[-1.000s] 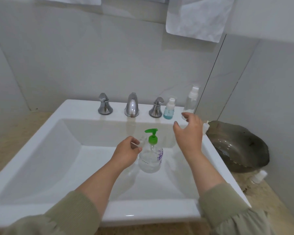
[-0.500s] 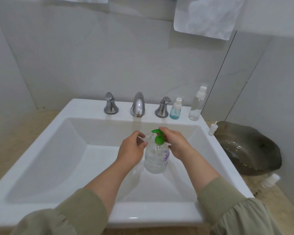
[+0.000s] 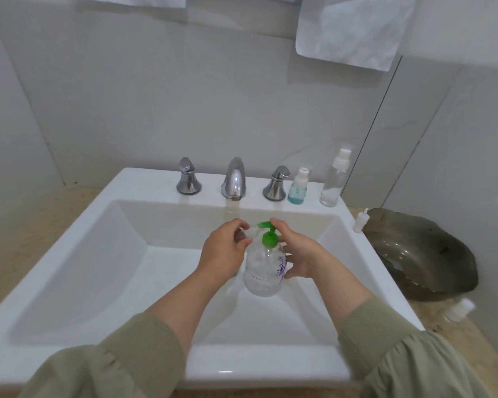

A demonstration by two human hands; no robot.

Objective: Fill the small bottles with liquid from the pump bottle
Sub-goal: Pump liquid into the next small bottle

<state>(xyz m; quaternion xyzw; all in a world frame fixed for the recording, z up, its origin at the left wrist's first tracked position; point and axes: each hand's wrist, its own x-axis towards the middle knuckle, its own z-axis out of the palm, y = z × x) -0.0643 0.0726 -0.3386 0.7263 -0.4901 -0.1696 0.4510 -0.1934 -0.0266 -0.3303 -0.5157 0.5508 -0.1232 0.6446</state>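
A clear pump bottle (image 3: 263, 271) with a green pump head (image 3: 268, 235) stands in the white sink basin (image 3: 98, 268). My right hand (image 3: 295, 251) wraps its side, with a finger on top of the green pump. My left hand (image 3: 223, 252) pinches a small clear bottle (image 3: 252, 232) held right under the pump's spout. On the sink's back ledge stand a small bottle with blue liquid (image 3: 297, 186) and a taller clear spray bottle (image 3: 334, 179).
A chrome faucet (image 3: 234, 179) with two handles sits at the back of the sink. A dark glass bowl (image 3: 420, 254) lies on the counter at right, with a small white cap (image 3: 360, 221) beside it and another small bottle (image 3: 457, 310) near the counter's front. A white towel (image 3: 351, 27) hangs above.
My right hand came back from the sink's right ledge to the pump bottle and now grips it with a finger on the pump. My left hand kept the small bottle at the spout.
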